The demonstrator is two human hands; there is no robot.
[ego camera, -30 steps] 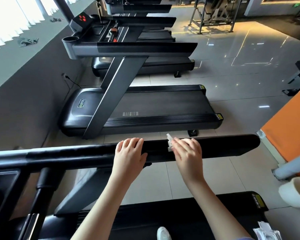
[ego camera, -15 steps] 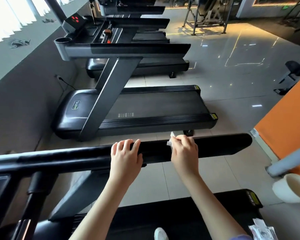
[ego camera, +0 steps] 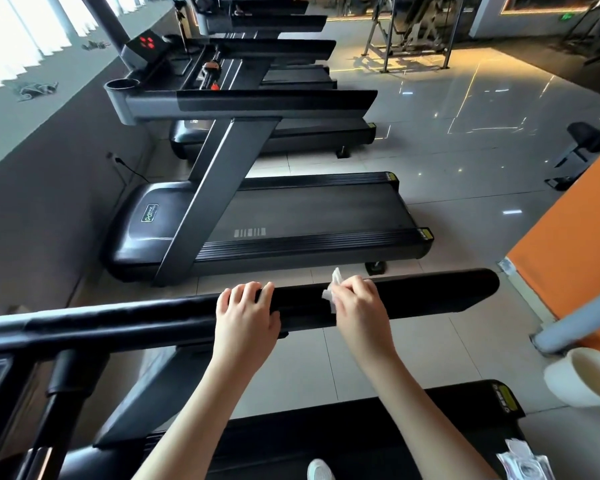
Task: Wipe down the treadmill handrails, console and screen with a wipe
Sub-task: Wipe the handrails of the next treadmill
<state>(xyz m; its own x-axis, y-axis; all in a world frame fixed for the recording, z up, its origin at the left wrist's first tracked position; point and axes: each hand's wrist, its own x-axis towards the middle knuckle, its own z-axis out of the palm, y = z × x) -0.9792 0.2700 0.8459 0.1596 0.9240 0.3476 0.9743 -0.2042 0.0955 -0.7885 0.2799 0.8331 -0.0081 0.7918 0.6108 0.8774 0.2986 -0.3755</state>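
Handrail [ego camera: 136, 322]: I judge this bar is partway wiped, with the stretch to the right of the wipe left to do (no damp streak shows to prove either).
Console and screen: past the left edge, with only a dark corner visible; I take them as not yet done.
Left hand [ego camera: 246, 317]: fingers curled over the bar's top, gripping it, just left of the wipe.
Wipe [ego camera: 331, 292]: small, white and crumpled, pressed on the bar's top edge, one corner poking up.
Right hand [ego camera: 359, 306]: fingers bunched, pinching the wipe against the bar.
Bar's look: black, padded, faintly glossy, running from the left edge to a blunt free end [ego camera: 471, 289].
Packet [ego camera: 525, 462]: a wipe pack lies in the bottom right corner.
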